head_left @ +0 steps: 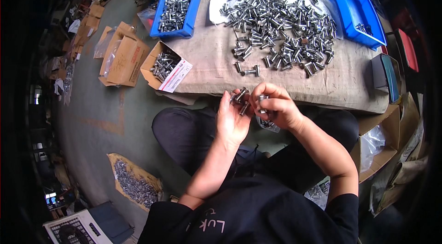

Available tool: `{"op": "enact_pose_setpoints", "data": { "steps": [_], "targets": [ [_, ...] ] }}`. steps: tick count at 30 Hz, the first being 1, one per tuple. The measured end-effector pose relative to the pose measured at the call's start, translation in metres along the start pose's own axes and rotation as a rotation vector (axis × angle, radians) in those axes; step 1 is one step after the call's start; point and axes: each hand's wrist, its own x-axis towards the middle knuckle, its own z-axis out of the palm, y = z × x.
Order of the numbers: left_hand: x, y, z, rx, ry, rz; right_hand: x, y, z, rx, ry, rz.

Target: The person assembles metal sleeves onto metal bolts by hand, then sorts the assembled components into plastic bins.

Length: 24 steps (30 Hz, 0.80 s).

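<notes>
My left hand (233, 124) is turned palm up near the table's front edge, with several short, shiny metal bolts (241, 95) lying across its fingers. Just beside it, my right hand (282, 108) pinches another metal bolt (262, 104) between thumb and fingers. Partly hidden below my right hand is a clear bag of metal parts (268, 125). A large heap of similar bolts (276, 25) spreads over the table ahead, partly on a white sheet (220, 2).
On the cloth-covered table (207, 59), a blue bin (197, 2) and an opened carton (149, 65) hold bolts at left. Another blue bin (352, 9) with a few parts stands at right. A cardboard box (384, 145) sits at my right; a sack of small parts (133, 182) lies on the floor.
</notes>
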Motion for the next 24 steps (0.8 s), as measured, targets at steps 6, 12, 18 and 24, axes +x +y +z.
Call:
{"op": "enact_pose_setpoints", "data": {
  "steps": [6, 12, 18, 24],
  "targets": [
    [-0.002, -0.002, 0.004, 0.074, 0.006, 0.087, 0.001, 0.007, 0.001, -0.866, 0.014, -0.251],
    [0.004, -0.014, -0.011, 0.152, 0.042, 0.148, 0.000, -0.006, 0.012, -1.882, -0.243, -0.521],
    [-0.004, 0.004, 0.007, 0.150, 0.057, 0.141, -0.003, 0.003, 0.003, -0.730, 0.036, -0.048],
    [-0.012, 0.015, 0.008, 0.289, 0.086, 0.146, -0.002, 0.002, 0.005, -0.487, 0.054, -0.012]
  ]
}}
